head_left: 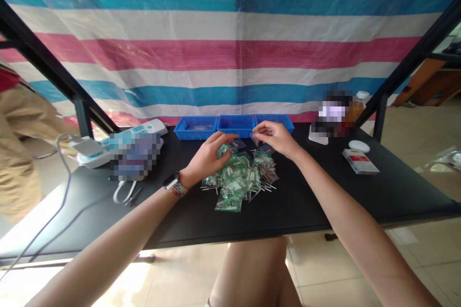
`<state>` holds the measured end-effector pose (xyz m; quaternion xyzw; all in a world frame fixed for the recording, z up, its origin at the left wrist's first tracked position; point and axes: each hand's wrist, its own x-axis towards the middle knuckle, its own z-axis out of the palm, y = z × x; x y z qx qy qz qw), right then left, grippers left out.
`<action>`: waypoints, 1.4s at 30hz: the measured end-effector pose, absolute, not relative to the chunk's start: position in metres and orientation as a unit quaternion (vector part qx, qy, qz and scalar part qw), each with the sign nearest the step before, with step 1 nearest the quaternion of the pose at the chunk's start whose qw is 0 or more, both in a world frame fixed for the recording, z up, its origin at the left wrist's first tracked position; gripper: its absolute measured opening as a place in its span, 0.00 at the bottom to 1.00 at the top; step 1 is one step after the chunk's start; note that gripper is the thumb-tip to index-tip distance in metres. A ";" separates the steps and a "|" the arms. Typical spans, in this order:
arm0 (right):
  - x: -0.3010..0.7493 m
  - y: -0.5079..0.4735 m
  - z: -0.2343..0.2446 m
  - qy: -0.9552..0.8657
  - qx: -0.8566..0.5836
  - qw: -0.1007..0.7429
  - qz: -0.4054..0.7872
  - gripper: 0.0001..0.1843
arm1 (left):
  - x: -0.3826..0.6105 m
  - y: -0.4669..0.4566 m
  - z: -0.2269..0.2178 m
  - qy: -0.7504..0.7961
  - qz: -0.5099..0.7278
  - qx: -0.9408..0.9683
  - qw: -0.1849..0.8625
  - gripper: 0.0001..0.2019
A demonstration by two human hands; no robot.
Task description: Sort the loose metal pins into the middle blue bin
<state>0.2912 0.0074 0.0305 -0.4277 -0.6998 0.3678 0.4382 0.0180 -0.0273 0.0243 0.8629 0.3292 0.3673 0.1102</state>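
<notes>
A pile of small green-tinted and clear plastic bags (234,180) with thin white sticks or tubes lies mid-table, some sticks poking out loose. Over the pile's left back side is my left hand (209,156), fingers stretched and thumb apart, holding nothing that I can see. Just beyond its fingertips rests a small dark-looking bag (238,143). My right hand (275,136) is closed in a pinch on a small clear plastic bag (256,139), in front of the blue bins. Its contents are too small to make out.
Three blue bins (197,135) stand in a row at the back; the left one holds small items. To the left are a power strip (144,129), a blurred object (139,156) and a cable. A red-white box (360,161), white oval object (359,146) and bottle (361,98) are right.
</notes>
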 end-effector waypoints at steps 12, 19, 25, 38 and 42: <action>0.246 -0.016 0.009 -0.629 -0.360 0.419 0.546 0.23 | 0.024 -0.036 0.031 0.292 0.420 0.849 0.132 0.08; 0.248 -0.035 0.019 -0.807 -0.346 0.445 0.178 0.26 | 0.025 -0.031 0.026 0.375 0.479 0.746 0.271 0.14; 0.250 -0.042 0.019 -0.852 -0.325 0.410 0.009 0.23 | 0.026 -0.026 0.024 0.338 0.487 0.705 0.390 0.16; 0.238 -0.028 0.016 -0.619 -0.385 0.528 0.436 0.21 | 0.018 -0.032 0.025 0.300 0.469 0.828 0.062 0.21; 0.237 -0.029 0.019 -0.602 -0.356 0.506 0.505 0.22 | 0.015 -0.033 0.030 0.271 0.390 0.878 -0.058 0.21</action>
